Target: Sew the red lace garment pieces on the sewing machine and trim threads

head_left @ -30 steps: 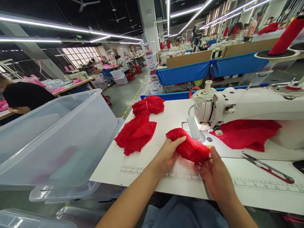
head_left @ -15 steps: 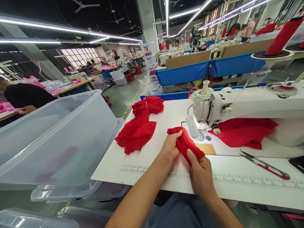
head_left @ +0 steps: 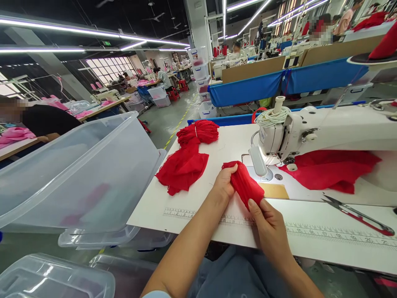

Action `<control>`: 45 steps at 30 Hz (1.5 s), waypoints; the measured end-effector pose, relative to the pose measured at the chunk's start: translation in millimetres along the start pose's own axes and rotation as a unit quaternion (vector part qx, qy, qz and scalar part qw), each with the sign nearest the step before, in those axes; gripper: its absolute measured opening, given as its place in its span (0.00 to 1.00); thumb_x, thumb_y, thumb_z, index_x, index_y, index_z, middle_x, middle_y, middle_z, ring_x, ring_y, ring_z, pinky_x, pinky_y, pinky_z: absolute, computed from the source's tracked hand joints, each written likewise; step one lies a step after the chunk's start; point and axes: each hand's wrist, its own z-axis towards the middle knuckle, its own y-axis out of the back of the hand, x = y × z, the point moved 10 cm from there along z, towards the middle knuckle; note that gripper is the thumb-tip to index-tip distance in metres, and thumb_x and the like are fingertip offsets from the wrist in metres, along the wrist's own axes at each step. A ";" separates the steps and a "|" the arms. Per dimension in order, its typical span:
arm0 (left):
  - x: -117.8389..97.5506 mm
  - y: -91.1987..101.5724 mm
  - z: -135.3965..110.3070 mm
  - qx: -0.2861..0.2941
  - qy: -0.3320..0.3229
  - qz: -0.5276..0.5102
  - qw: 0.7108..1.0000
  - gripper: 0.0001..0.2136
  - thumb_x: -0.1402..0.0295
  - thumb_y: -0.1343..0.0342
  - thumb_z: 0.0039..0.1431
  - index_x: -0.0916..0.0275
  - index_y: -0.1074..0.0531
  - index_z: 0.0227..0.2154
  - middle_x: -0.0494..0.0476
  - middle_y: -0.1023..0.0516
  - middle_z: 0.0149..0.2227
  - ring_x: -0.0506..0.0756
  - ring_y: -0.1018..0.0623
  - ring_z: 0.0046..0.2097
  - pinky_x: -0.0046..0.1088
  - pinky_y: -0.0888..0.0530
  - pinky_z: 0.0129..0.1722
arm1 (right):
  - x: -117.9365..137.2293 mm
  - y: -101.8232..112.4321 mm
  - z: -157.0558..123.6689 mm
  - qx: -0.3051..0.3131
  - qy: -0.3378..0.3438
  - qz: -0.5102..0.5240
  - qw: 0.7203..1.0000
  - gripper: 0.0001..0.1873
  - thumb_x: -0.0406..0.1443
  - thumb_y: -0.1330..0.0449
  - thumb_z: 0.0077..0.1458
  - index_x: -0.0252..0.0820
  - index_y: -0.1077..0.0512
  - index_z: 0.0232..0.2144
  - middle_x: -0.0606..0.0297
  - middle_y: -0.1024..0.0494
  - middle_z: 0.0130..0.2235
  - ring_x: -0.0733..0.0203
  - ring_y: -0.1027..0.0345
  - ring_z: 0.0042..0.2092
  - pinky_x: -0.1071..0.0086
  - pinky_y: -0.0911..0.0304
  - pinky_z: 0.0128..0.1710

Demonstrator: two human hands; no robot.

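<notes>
I hold a folded piece of red mesh fabric over the white sewing table, just in front of the sewing machine's needle. My left hand pinches its far end with the thumb on top. My right hand grips the near end, fingers curled under. A tied bundle of red fabric pieces lies to the left of my hands. More red cloth is spread under the arm of the white sewing machine.
Red-handled thread snips lie on the table at the right. Clear plastic bins stand stacked at my left, beyond the table's edge. A printed ruler runs along the table front. Other people work at benches behind.
My right hand slid leftward along the red piece, gathering it into a narrower fold, and both hands now sit closer together. The view shifted slightly.
</notes>
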 end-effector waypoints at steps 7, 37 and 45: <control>-4.1 -7.0 -15.2 0.033 -0.028 -0.015 0.999 0.05 0.75 0.40 0.57 0.68 0.27 0.26 0.56 0.22 0.27 0.50 0.23 0.29 0.26 0.25 0.38 | -26.0 5.2 16.7 0.044 -0.119 0.105 0.986 0.25 0.55 0.38 0.49 0.43 0.38 0.21 0.71 0.39 0.21 0.68 0.50 0.23 0.72 0.53 0.22; 0.5 -22.2 -25.1 0.121 -0.017 0.063 0.990 0.09 0.74 0.32 0.47 0.67 0.26 0.30 0.56 0.20 0.32 0.52 0.20 0.34 0.29 0.23 0.40 | -20.3 23.0 38.1 -0.025 -0.143 0.217 0.965 0.24 0.55 0.36 0.46 0.41 0.33 0.21 0.74 0.42 0.18 0.71 0.55 0.21 0.73 0.56 0.19; -8.1 -13.4 -21.0 0.050 -0.031 0.036 0.998 0.04 0.77 0.41 0.58 0.68 0.28 0.27 0.55 0.22 0.27 0.50 0.22 0.29 0.24 0.23 0.32 | -4.8 21.8 33.3 -0.019 -0.062 0.100 0.993 0.25 0.55 0.39 0.51 0.43 0.38 0.19 0.73 0.44 0.20 0.69 0.55 0.22 0.72 0.55 0.20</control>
